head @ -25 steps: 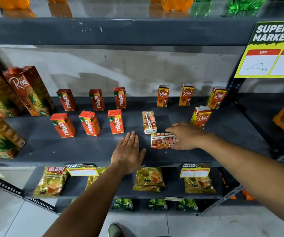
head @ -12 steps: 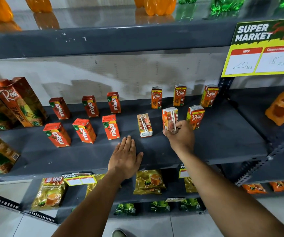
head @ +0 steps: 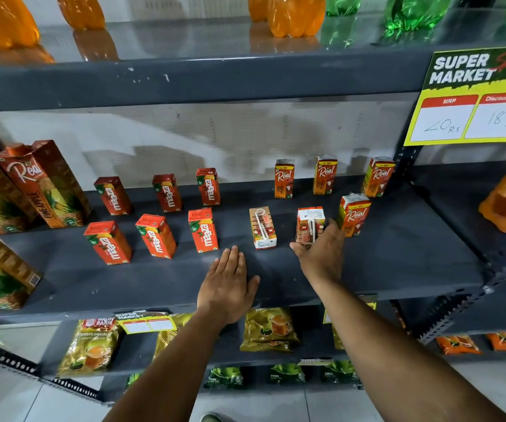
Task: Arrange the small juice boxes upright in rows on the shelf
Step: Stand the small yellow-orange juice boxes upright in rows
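Note:
Small juice boxes stand upright in two rows on the dark grey shelf (head: 398, 263). Red Maaza boxes (head: 203, 229) fill the left half, orange Real boxes (head: 284, 178) the right half. In the front row one Real box (head: 263, 228) shows its back with the straw. To its right stands another back-facing Real box (head: 309, 222), and my right hand (head: 321, 254) grips its lower part. A front-facing Real box (head: 354, 214) is just right of it. My left hand (head: 227, 284) lies flat on the shelf near the front edge, fingers together, holding nothing.
Tall Real pineapple cartons (head: 44, 184) stand at the shelf's left end. Orange and green bottles (head: 294, 13) sit on the shelf above. A price sign (head: 471, 99) hangs at upper right. Tea packets (head: 270, 330) fill the lower shelf.
My right hand lifted the Real box that lay flat near the shelf front and set it upright in the front row. My left hand stayed flat on the shelf.

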Demonstrator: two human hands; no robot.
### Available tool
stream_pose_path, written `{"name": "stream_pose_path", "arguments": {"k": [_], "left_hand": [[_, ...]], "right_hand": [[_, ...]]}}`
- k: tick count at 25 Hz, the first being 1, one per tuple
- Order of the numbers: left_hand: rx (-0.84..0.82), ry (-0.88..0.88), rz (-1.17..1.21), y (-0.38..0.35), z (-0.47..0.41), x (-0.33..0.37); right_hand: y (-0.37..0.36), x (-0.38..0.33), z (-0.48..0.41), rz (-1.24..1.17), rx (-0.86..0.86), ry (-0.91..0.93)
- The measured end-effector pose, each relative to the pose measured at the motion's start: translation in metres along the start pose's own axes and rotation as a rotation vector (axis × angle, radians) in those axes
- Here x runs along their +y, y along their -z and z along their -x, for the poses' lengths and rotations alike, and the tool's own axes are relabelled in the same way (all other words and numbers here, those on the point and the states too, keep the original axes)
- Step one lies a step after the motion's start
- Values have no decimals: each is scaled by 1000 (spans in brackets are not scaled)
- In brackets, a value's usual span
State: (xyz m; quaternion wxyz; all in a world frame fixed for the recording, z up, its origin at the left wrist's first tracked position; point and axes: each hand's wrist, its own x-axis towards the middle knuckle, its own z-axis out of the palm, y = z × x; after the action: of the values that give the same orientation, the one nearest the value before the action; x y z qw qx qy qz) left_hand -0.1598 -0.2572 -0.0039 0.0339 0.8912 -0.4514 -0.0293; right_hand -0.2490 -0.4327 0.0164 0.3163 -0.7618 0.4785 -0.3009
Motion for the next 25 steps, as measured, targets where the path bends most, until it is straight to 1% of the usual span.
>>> {"name": "stream_pose_path", "arguments": {"k": [5,8,9,10,11,13,15,18,19,20,23,25], "left_hand": [[11,1,9,-1,0,0],[8,7,8,-1,0,0],[7,5,7,-1,-1,0],[0,3,7,-1,-1,0],[-6,1,9,-1,-1,-1],[-6,-2,15,-1,-1,-1],[-4,-3,20,0,0,-1],[0,-2,23,-1,1,-1],[-1,-1,25,-1,1,-1],[-3,0,26,-1,0,-1],[0,-1,28,0,0,-1],[9,-7,26,-1,0,-2]], "right_hand": [[9,-1,7,-40,-60,-26],[35,-17,14,-153,-9,101],[44,-27,8,-125,-4,156],[52,-37,-1,-10,-23,208],[59,-48,-12,165,-67,244],[69,-67,-29,487,-200,273],[74,-81,-36,631,-347,299],[80,-97,-48,850,-519,358],[81,-100,-53,944,-560,426],[83,-100,-60,1034,-575,539],[86,-88,-83,1197,-519,932],[88,-80,-93,1252,-492,1096]]}}
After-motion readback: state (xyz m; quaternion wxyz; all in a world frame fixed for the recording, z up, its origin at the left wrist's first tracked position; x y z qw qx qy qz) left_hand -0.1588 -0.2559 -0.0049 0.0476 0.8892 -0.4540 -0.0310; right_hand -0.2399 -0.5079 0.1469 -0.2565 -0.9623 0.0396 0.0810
